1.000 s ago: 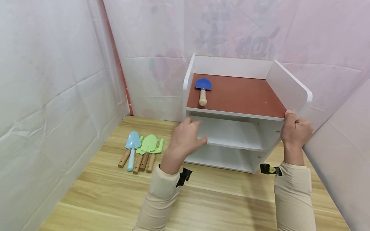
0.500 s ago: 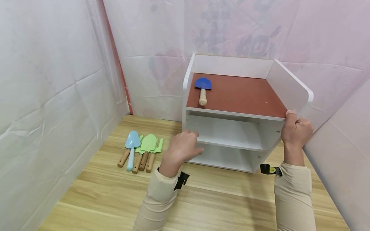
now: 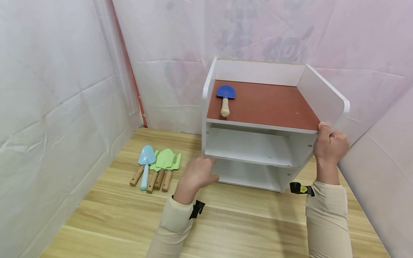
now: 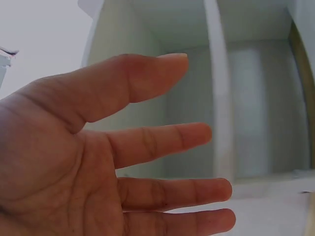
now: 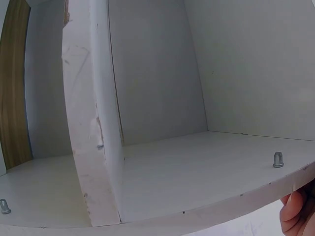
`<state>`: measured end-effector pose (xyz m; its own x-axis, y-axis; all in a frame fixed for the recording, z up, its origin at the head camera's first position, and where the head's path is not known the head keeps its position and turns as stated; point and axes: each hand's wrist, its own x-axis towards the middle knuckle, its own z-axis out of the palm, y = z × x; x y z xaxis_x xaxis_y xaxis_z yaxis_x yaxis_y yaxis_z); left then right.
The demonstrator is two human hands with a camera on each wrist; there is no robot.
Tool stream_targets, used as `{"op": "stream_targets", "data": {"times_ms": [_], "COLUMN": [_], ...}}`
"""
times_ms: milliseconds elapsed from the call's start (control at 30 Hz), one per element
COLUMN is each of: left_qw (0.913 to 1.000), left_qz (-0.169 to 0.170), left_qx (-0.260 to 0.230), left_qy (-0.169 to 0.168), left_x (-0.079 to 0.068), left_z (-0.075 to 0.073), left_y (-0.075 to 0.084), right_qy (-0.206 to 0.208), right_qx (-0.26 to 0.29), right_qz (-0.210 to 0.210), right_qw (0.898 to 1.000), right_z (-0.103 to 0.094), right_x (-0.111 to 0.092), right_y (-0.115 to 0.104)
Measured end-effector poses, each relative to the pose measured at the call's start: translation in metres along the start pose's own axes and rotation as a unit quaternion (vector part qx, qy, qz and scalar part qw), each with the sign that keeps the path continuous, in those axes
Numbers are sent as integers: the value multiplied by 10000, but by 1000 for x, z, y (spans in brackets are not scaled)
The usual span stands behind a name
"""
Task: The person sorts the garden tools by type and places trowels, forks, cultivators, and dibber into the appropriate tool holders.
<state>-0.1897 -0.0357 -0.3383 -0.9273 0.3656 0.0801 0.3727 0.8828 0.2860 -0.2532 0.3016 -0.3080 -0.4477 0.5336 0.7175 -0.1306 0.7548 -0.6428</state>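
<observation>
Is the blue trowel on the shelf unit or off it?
On: the blue trowel lies on the brown top board of the shelf unit.

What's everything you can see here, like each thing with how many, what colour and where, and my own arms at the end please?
Shelf unit: one, white with red-brown top, on the table
Blue trowel: one, blue with pale handle, top board's left side
Light blue trowel: one, left of the unit
Wooden-handled tools: four handles show, visible heads green, beside that trowel
Metal pins: two in the right wrist view, silver, inside the unit
Table: one, pale wood, underneath
Sheeting: count unclear, whitish to pinkish, around
Straps: two, black, wrists
Sleeves: two, beige, forearms
Left hand: one, near the unit's lower left
Right hand: one, gripping the unit's right front edge
</observation>
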Motion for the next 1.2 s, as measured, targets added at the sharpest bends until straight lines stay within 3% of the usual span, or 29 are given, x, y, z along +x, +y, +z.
{"op": "stream_targets", "data": {"times_ms": [200, 367, 900, 1200], "left_qw": [9975, 9941, 9863, 9830], "left_qz": [-337, -634, -1266, -1367], "left_qx": [-574, -867, -915, -685], "left_qy": [-233, -163, 525, 1017], "left_x": [-8, -17, -47, -59], "left_z": [15, 26, 53, 60], "left_y": [-12, -22, -64, -87], "right_qy": [-19, -3, 6, -136], "right_qx": [-43, -82, -144, -53], "right_qz": [-20, 28, 59, 5], "right_qw": [10000, 10000, 9999, 9999], "right_z": [0, -3, -6, -2], "right_x": [1, 1, -1, 0], "right_y": [1, 3, 4, 2]}}
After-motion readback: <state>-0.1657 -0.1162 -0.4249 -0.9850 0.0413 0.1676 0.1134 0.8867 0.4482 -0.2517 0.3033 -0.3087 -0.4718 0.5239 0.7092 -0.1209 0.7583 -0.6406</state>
